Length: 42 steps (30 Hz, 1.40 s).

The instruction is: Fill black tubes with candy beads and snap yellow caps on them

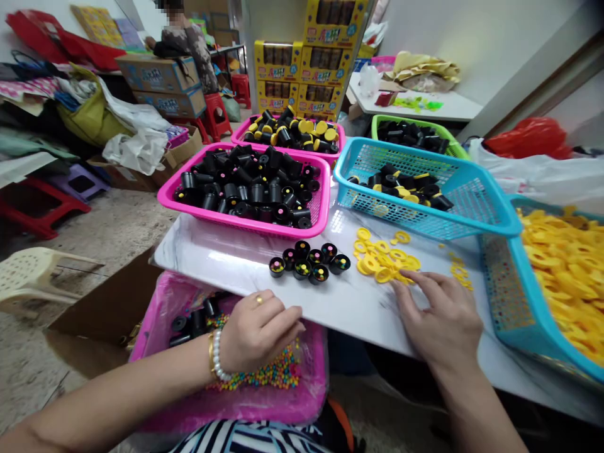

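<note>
My left hand (262, 330), with a ring and bracelets, hovers over the near table edge and the pink basin (302, 412). Its fingers are curled together, and whatever may be inside them is hidden. My right hand (438, 314) reaches to the near side of a pile of yellow plastic rings (377, 258), thumb and forefinger apart at the rings. Left of that pile stands a cluster of small black cups (302, 269) with coloured beads inside. Multicoloured beads (278, 371) and several black cups (198, 322) lie in the basin.
Behind the cluster, a pink basket (243, 223) holds many black cups. A blue basket (425, 217) contains black cups with yellow parts. At right, another blue basket (507, 296) is full of yellow rings. Stacked yellow boxes (278, 63) and a person (198, 53) are farther back.
</note>
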Available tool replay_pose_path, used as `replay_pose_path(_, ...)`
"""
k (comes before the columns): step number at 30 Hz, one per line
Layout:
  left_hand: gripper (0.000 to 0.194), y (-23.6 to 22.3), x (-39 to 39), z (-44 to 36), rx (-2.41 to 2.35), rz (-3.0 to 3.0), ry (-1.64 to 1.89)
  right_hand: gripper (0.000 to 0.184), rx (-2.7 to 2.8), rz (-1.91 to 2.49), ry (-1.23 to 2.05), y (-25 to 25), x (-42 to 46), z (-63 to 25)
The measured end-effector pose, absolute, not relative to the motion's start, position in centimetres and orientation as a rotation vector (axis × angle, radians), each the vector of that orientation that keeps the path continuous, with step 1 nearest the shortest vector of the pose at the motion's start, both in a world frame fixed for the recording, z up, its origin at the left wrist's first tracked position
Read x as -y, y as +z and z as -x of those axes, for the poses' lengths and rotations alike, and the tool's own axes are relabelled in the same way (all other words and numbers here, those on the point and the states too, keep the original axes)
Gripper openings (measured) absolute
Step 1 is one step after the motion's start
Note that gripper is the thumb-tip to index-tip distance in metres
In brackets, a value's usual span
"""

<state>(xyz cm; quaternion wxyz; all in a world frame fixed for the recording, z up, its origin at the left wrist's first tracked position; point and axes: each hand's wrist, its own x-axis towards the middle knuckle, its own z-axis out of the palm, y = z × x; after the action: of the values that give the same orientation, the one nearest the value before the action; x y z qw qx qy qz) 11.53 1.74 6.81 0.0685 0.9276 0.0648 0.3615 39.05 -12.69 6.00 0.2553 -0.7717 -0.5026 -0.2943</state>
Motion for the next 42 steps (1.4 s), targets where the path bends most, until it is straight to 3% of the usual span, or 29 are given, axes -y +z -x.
replay_pose_path(6,0.021,7.3,-1.6,-15.5,-0.310,-2.928,1.099,0.019,1.520,1.800,-0.584,7.4,10.1,-35.1)
replay_pose_path(11,0.020,7.8,0.4,-17.5,-0.295,-2.697,1.085,0.031,1.447,1.853,-0.240,6.8,7.8,-35.9)
replay_pose_path(14,0.027,7.3,2.3,-17.9,-0.387,-2.456,1.012,0.012,1.480,1.862,-0.064,6.4,7.6,-36.4)
replay_pose_path(17,0.035,6.2,3.3,-18.2,-0.477,-2.309,0.904,0.008,1.467,1.889,-0.069,6.5,8.5,-36.3)
replay_pose_path(23,0.020,5.0,3.2,-18.4,-0.517,-2.236,0.928,0.036,1.523,1.910,-0.010,7.2,8.4,-36.2)
replay_pose_path(29,0.022,5.1,3.4,-18.4,-0.527,-2.244,0.957,0.021,1.538,1.933,0.024,7.4,7.1,-35.4)
replay_pose_path(36,0.054,5.3,3.6,-18.6,-0.556,-2.270,0.778,0.019,1.641,1.822,0.274,8.3,12.9,-35.6)
replay_pose_path(39,0.045,5.6,3.2,-20.0,-0.548,-2.300,0.686,0.025,1.610,1.806,0.359,8.5,14.2,-37.1)
replay_pose_path(42,0.038,5.9,2.7,-21.6,-0.597,-2.283,0.623,0.028,1.547,1.949,0.081,8.4,13.3,-39.5)
